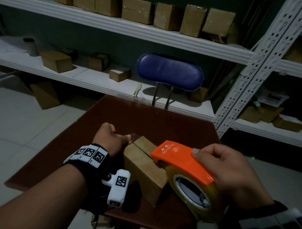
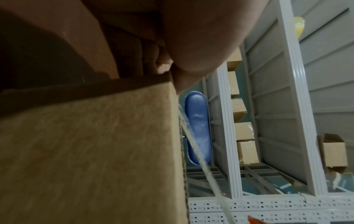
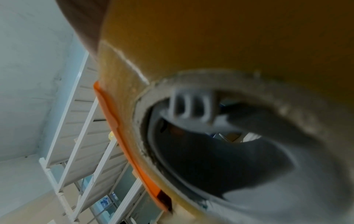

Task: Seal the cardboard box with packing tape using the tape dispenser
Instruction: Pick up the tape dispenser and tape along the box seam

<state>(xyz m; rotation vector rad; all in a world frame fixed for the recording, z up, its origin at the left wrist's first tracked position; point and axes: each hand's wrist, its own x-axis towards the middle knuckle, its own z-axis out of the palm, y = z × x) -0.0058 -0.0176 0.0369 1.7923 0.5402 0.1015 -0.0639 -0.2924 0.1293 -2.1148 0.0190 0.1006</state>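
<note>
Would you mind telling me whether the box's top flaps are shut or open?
Shut but unsealed near the dispenser: the box flaps lie flat, an open seam between them. The left hand holds the far end.

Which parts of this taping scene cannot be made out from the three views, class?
- Box seam's near part: head view, hidden by the dispenser.
- Left hand fingers: head view, curled out of sight behind the box's far end.
- Dispenser blade: right wrist view, blocked by the blurred tape roll.
- Right hand fingertips: head view, hidden behind the dispenser.
</note>
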